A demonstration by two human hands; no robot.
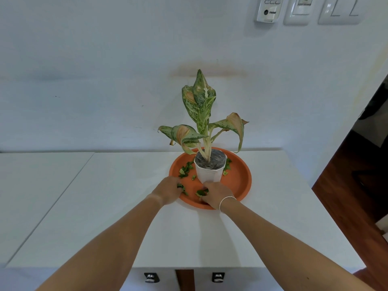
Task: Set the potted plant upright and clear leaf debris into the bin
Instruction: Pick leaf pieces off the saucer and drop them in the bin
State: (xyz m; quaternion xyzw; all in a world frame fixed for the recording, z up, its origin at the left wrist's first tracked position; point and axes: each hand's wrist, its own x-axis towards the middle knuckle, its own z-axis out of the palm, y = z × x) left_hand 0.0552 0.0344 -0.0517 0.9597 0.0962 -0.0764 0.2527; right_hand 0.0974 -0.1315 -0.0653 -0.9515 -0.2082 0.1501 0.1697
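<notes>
The potted plant, speckled green leaves in a white pot, stands upright on an orange saucer at the back of the white table. Torn green leaf pieces lie on the saucer left and right of the pot. My left hand rests on the saucer's front left rim, fingers closed around leaf scraps. My right hand sits just in front of the pot, fingers pinched on more leaf pieces. No bin is in view.
The white table joins a second white surface on the left. A white wall runs close behind the saucer. Wall switches and a control panel hang top right. Dark wood floor shows to the right of the table edge.
</notes>
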